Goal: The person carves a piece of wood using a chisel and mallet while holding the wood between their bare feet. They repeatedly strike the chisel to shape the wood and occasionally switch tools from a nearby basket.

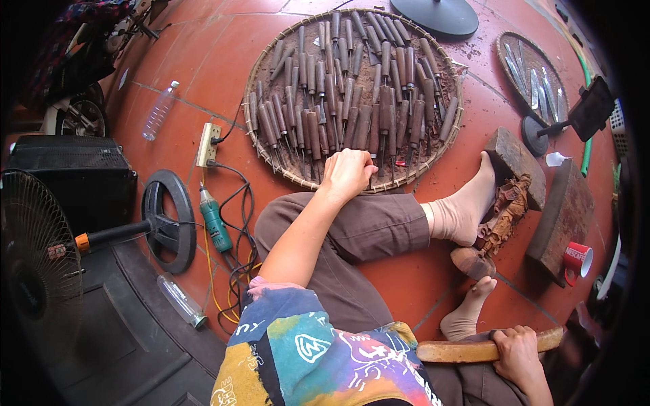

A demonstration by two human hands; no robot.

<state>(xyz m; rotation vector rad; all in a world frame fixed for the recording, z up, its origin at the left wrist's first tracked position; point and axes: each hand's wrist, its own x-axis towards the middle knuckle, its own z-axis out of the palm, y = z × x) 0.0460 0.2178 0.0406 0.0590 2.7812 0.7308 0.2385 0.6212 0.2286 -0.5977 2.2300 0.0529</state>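
My left hand (349,174) is over the near rim of a round woven tray (252,139), its fingers curled closed. Whatever is inside them is hidden. Many carving chisels with brown wooden handles (362,127) lie crowded in the tray, most with their blades toward me. At the lower right, my right hand (518,352) is wrapped round a long, smooth wooden mallet (457,351), which rests across my leg. Between my feet, a reddish-brown wood carving (506,213) with a rounded end (472,262) leans against a wooden block (518,166).
A second block (562,220) and a red cup (577,260) stand right. A smaller tray (504,57) holds metal blades; beside it is a phone stand (534,135). At left are a green rotary tool (214,220), cables, a power strip (208,145), bottles (160,111) and a fan (37,264).
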